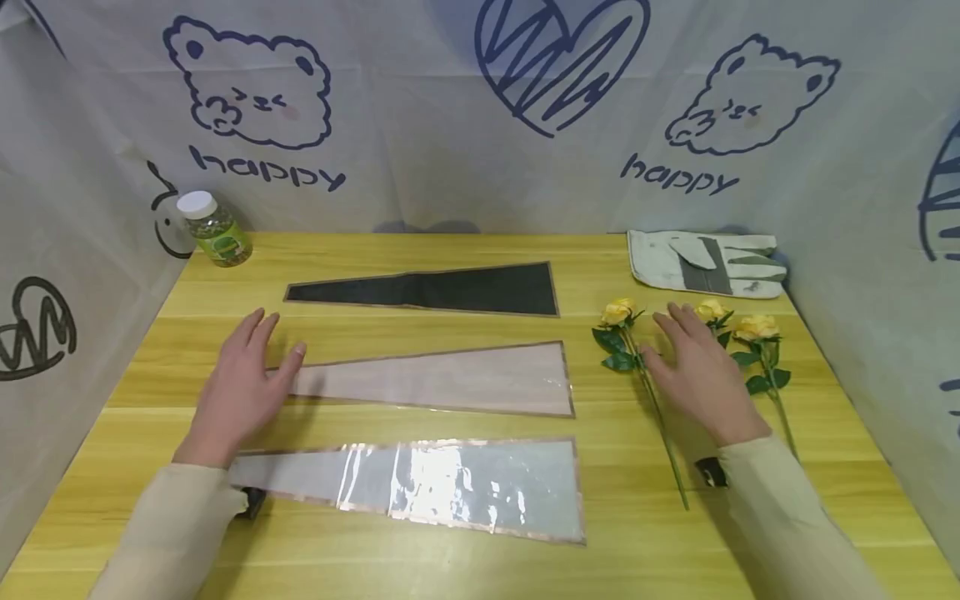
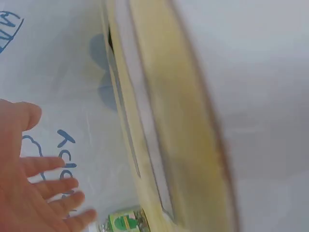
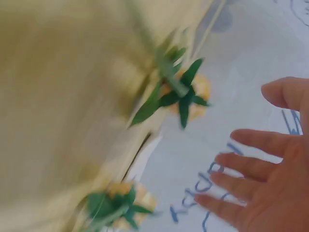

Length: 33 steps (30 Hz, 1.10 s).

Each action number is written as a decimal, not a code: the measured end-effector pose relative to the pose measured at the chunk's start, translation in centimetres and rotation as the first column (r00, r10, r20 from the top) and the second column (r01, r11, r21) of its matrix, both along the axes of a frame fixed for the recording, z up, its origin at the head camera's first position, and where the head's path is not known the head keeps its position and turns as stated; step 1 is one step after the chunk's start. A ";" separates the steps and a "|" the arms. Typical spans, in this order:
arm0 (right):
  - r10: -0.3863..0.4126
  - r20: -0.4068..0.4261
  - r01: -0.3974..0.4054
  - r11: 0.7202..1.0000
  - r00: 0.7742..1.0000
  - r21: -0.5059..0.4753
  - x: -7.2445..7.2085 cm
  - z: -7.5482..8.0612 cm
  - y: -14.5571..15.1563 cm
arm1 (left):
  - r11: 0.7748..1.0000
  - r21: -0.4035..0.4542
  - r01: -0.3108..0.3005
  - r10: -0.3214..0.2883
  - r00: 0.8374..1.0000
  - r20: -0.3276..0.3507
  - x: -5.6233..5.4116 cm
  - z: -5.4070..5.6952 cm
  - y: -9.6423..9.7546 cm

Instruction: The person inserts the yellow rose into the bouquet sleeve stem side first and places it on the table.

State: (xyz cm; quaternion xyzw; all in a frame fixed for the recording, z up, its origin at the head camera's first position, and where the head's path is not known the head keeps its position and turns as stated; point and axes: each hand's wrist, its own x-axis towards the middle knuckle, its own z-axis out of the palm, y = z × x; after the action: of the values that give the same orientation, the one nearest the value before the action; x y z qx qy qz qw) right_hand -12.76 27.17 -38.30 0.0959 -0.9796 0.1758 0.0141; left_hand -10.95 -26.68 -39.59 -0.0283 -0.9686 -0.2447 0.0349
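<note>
Silvery panel (image 1: 517,492) lies flat nearest me on the table (image 1: 630,517), its narrow end running behind my left sleeve; the glossy face throws back glare, so I'd judge its position by the copper-toned border. Beyond it is the pinkish panel (image 1: 435,379), its narrow end beside my left hand (image 1: 243,383), whose fingers are outstretched, apart and holding nothing. Were I to lift a piece this thin-looking, pinching the border and supporting the wide end should prevent creases. My right hand (image 1: 697,367) hovers among the yellow roses (image 1: 757,327), fingers likewise extended and grasping nothing. A stem seems the best hold, low enough to spare leaves and petals; my hand partly hides the middle rose, so a clear look comes first. Farther off lie the black panel (image 1: 450,288) and, behind the blooms, a work glove (image 1: 705,264).
</note>
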 end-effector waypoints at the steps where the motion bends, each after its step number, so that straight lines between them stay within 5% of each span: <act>1: 0.010 0.008 -0.010 1.000 1.000 -0.024 -0.4 0.3 -0.5 | 0.999 0.034 0.007 -0.007 1.000 -0.003 -0.4 0.3 0.2; 7: 0.089 0.049 -0.083 0.991 0.995 -0.107 -3.4 1.0 -3.8 | 0.976 0.161 0.148 -0.146 0.989 -0.024 -3.0 0.8 1.7; 15: 0.123 0.223 -0.083 0.980 0.967 -0.181 -7.3 0.4 -6.9 | 0.932 0.254 0.260 -0.284 0.957 0.063 -6.6 1.1 4.9; 22: 0.117 0.300 -0.062 0.980 0.947 -0.188 -9.1 0.1 -8.6 | 0.940 0.131 0.314 -0.329 0.937 0.116 -9.3 1.2 8.8; 33: 0.046 0.363 0.055 0.963 0.931 -0.263 -12.0 -1.6 -9.5 | 0.906 -0.012 0.423 -0.405 0.876 0.264 -13.8 1.0 14.8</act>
State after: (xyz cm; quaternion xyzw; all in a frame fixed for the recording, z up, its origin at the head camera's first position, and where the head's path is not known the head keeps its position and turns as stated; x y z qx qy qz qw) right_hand -24.78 17.68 -39.94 0.0562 -0.9323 0.3220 -0.1552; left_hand -24.77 -11.89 -38.60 -0.2041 -0.9442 -0.2144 -0.1442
